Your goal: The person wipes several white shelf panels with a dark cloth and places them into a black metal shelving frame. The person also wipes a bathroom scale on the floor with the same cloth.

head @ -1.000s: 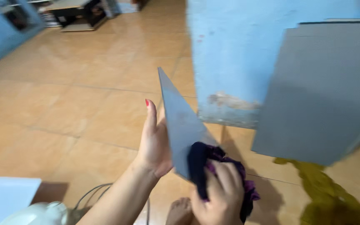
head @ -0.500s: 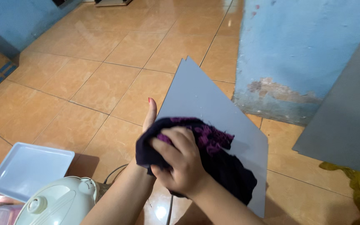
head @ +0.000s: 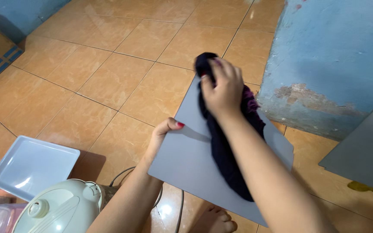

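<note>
Flat grey rigid panel (head: 186, 159) looks light and stiff; my left hand (head: 162, 133) pinches its edge, right hand (head: 223, 88) closed on a soft dark purple cloth (head: 227, 159).

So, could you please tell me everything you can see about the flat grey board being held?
The flat grey rectangular board looks thin, rigid and matte, perhaps plastic or coated wood. It is held tilted above the orange tiled floor. The left hand grips its left edge, thumb on top. The right hand presses a dark purple-black cloth near its far corner; the cloth trails down its face.
</note>
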